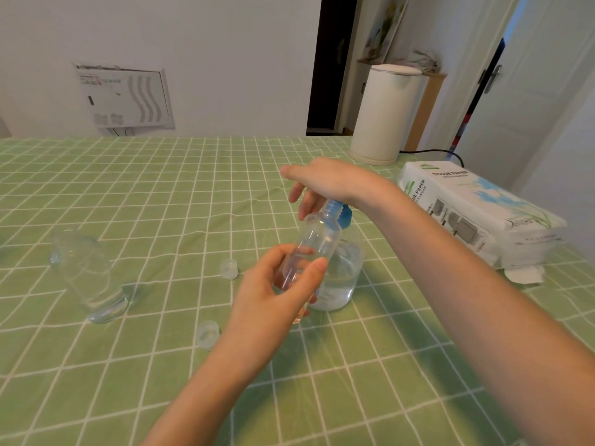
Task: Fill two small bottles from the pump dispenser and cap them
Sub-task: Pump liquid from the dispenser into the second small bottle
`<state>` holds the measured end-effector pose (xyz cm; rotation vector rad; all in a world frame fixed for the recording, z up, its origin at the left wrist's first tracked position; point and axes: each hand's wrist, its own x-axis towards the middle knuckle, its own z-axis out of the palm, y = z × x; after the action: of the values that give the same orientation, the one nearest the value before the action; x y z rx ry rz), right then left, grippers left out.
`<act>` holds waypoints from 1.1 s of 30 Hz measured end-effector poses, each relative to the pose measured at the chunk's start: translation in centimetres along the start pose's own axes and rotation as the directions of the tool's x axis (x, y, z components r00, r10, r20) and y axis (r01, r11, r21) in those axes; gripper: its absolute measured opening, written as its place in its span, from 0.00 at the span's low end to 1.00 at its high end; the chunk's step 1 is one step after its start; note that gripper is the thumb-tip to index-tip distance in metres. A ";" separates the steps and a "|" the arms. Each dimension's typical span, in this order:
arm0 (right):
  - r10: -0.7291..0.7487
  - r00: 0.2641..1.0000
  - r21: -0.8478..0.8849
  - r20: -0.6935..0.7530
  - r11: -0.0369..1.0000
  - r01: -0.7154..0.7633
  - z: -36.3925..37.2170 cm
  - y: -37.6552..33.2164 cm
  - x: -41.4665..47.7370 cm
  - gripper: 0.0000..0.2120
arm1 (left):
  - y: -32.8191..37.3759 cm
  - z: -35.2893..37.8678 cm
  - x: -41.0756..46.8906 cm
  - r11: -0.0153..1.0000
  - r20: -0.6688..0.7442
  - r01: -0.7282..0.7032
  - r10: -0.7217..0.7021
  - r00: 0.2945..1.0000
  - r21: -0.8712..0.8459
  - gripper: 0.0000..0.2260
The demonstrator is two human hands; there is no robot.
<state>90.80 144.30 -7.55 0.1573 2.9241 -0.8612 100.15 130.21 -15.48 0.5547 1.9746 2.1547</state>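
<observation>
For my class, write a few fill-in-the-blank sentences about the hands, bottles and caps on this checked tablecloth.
1. The left hand holds a small bottle with no ____ on it.
2. The right hand is over the pump dispenser, whose pump head is ____.
3. ____ loose caps lie on the green tablecloth.

Missing words: cap; blue; Two.

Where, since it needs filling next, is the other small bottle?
The other small bottle is on the left of the head view, on the green tablecloth. A loose cap lies to its right, and the pump dispenser is farther right.
</observation>
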 end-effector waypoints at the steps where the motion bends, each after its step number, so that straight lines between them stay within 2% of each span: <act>1: -0.007 1.000 -0.003 0.002 1.000 0.007 -0.1 0.0 0.0 0.23 | 0.1 0.0 0.0 1.000 0.001 0.000 0.000 1.000 0.000 0.16; 7: -0.033 0.999 -0.025 -0.022 0.999 0.033 -1.2 -0.7 -0.1 0.23 | 0.4 0.1 0.2 1.000 0.002 -0.024 0.024 1.000 0.007 0.17; 21: 0.021 1.000 0.047 0.003 0.999 -0.021 0.1 0.0 -0.2 0.23 | -0.1 0.0 -0.1 1.000 0.002 -0.003 0.003 1.000 0.010 0.15; 33: -0.044 0.998 -0.034 -0.040 0.998 0.043 -1.2 -0.8 -0.2 0.22 | 0.4 0.1 0.3 1.000 0.000 -0.020 0.020 1.000 0.011 0.16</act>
<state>90.81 144.23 -6.13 0.1101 2.9884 -0.8248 100.00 130.32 -15.04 0.5793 1.9907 2.1565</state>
